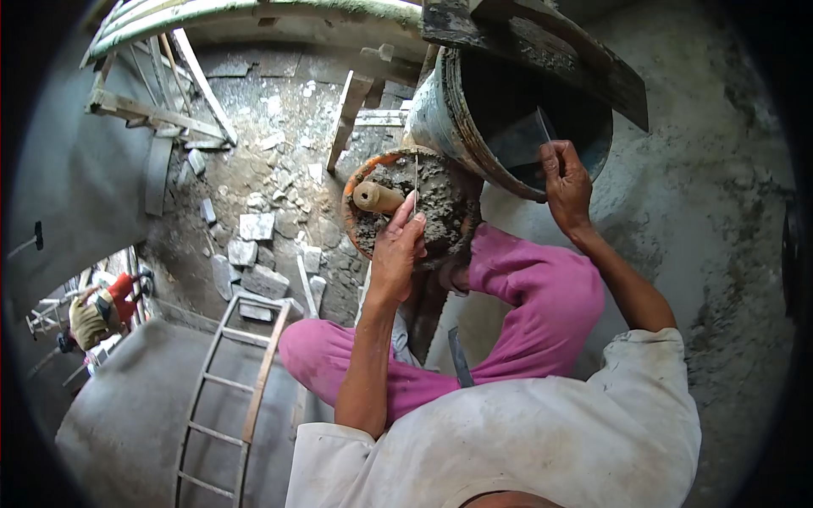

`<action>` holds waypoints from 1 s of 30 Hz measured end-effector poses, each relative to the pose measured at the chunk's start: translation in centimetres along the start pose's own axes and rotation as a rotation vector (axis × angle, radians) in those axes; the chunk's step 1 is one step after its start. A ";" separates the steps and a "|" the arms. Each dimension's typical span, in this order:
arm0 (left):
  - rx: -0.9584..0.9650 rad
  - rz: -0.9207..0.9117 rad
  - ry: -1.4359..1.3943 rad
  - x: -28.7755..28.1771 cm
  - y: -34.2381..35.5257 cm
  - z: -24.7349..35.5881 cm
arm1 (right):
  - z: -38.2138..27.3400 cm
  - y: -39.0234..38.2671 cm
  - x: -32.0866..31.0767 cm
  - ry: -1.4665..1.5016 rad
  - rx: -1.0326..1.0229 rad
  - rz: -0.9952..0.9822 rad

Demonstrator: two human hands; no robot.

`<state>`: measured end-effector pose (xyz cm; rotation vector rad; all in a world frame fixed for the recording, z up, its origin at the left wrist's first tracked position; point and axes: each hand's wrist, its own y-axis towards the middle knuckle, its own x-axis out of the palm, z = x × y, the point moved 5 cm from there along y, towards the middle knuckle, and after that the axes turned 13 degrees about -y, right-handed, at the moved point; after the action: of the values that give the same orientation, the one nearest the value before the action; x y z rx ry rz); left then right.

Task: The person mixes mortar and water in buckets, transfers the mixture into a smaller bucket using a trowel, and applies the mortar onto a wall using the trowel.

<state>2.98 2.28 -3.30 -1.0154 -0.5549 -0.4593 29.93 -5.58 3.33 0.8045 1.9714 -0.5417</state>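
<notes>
My left hand [396,254] is closed on a trowel, fingers pinching its thin metal blade [416,176], seen edge-on. The round brown handle [378,197] points left. Both are over an orange-rimmed tub [349,196] holding wet grey mortar [445,199]. My right hand [566,182] is at the near right rim of a large, mortar-crusted drum [461,106]. Its fingers are closed on a thin, greyish, see-through piece [529,135] that hangs inside the drum's mouth. I cannot make out its full shape. The drum's inside is dark.
A wooden board [550,46] lies across the drum's far side. My pink-trousered legs [533,288] bend near the tub. Left are broken blocks [257,227], a ladder [216,394] and a wooden frame [161,118]. Far below left, another person [97,317] bends over.
</notes>
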 end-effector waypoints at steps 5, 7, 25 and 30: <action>0.088 0.122 0.119 2.5 -0.7 0.3 | -2.0 0.9 -1.0 -0.123 0.025 0.139; 0.111 0.195 0.184 3.9 -0.6 0.7 | -1.8 1.4 -1.3 -0.213 0.036 0.137; -0.046 0.214 0.543 5.5 -1.6 -2.0 | -2.2 2.0 -1.9 -0.274 0.035 0.070; 0.122 0.131 0.786 6.3 -0.5 -3.5 | -2.2 2.0 -1.3 -0.274 0.033 0.071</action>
<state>8.32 -1.73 -0.49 -0.6721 0.1851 -0.6492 30.57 -3.22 5.38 0.7736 1.6811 -0.6096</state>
